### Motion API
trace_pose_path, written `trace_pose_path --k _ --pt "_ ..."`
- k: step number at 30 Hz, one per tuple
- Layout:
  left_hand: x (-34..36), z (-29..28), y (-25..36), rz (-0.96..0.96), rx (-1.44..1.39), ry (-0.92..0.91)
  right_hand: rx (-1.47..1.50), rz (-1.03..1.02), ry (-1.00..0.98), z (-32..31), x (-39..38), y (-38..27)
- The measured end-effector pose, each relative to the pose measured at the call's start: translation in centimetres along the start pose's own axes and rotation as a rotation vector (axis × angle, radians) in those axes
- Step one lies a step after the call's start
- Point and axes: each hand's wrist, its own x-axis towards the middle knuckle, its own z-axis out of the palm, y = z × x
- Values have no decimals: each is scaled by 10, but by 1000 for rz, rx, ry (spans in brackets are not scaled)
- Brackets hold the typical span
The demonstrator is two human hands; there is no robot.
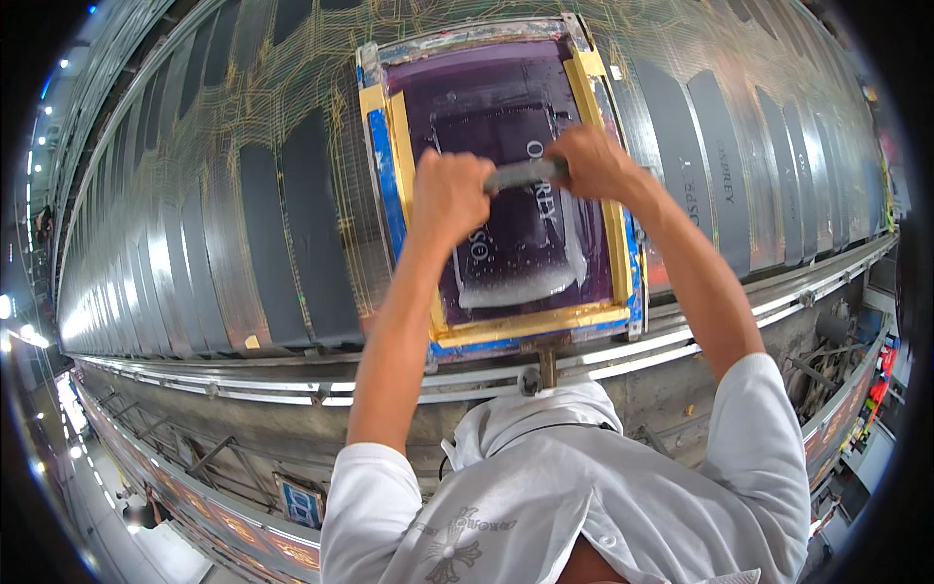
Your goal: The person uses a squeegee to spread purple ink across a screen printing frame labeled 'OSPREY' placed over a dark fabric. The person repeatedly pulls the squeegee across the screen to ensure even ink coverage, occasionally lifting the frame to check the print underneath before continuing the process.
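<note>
The hands (453,198) hide both ends of the grey bar (525,175).

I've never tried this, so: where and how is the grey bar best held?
Probably toward both ends, from the near side: the grey bar looks straight and narrow and lies crosswise over the framed screen. The left grip and right grip clasp it, its middle bare between them.

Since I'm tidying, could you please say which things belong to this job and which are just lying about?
In use:
- grey bar, in left hand and right hand
- taped frame beneath
- probably nearby dark panels

Apparently lying about:
- small yellowish scrap
- blue-and-white item, lower left
</note>
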Motion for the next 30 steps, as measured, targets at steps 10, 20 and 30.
trace_pose_path --k 10,20,30 --pt "-158 36 71 -19 -60 170 631 358 212 -3 -116 -58" --pt "-179 43 74 -25 -53 213 399 748 626 53 -96 80" --pt "-236 -27 -30 -105 -101 171 672 657 741 58 -23 -77"
